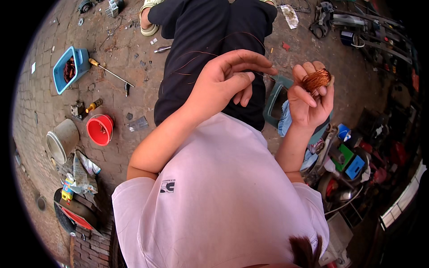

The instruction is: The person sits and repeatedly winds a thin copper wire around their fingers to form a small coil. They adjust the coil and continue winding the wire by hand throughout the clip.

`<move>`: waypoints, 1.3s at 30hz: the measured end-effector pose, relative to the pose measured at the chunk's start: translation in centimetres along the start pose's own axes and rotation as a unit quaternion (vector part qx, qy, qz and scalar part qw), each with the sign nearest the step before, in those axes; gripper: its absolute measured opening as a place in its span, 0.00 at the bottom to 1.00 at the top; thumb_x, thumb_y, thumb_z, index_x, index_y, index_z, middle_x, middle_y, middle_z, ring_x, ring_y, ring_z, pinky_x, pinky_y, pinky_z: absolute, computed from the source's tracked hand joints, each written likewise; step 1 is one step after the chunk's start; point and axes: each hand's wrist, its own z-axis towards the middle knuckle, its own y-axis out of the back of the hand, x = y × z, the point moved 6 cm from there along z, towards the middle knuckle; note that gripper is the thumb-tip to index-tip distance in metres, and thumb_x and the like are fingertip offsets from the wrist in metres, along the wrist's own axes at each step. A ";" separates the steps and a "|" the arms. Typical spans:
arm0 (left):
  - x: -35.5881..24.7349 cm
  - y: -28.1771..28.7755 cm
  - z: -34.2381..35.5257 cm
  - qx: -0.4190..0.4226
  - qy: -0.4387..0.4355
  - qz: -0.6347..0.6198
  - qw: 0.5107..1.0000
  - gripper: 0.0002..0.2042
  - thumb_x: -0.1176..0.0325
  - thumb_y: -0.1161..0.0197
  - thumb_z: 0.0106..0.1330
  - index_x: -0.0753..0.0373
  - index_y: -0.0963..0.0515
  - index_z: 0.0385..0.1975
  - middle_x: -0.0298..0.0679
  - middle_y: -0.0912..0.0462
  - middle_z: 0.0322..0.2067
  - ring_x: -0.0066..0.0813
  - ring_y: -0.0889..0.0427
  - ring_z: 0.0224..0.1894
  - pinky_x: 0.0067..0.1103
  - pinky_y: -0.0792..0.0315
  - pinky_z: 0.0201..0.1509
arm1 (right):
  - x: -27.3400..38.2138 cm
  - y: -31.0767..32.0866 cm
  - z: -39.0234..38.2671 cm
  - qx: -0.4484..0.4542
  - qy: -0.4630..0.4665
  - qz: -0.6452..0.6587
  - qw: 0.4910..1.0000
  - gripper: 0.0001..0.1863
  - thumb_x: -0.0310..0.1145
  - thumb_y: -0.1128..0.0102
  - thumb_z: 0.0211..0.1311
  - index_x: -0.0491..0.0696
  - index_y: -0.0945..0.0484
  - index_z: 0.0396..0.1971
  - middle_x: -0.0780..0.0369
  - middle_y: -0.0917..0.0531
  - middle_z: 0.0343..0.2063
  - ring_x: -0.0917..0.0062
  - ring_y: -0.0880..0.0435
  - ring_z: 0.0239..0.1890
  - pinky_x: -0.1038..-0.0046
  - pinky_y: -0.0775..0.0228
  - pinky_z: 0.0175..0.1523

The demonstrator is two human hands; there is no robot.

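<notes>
My right hand (310,96) is raised, with its fingers curled around a small wound coil of copper wire (317,80). To its left, my left hand (228,80) hovers over my lap. Its index and middle fingers reach toward the coil, while the thumb presses in and the other fingers bend. Thin loose copper strands (195,52) trail out by the left hand over my dark trousers (192,33). They seem to pass through its closed fingers, though the exact grip is hidden.
On the brick floor at left are a blue basin (83,58) with dark scraps, a screwdriver (109,71), a red bucket (99,129) and a grey bucket (62,140). A green plastic stool (271,105) stands behind my right hand. Metal parts and clutter (353,165) crowd the right.
</notes>
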 end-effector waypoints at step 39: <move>0.7 -1.2 0.3 0.047 0.123 -0.077 0.988 0.06 0.71 0.44 0.62 0.67 0.27 0.33 0.36 0.26 0.28 0.16 0.33 0.17 0.11 0.40 0.20 | -0.4 0.1 0.1 0.016 -0.010 -0.122 0.992 0.09 0.32 0.49 0.66 0.47 0.38 0.31 0.69 0.35 0.24 0.86 0.40 0.33 0.92 0.38 0.20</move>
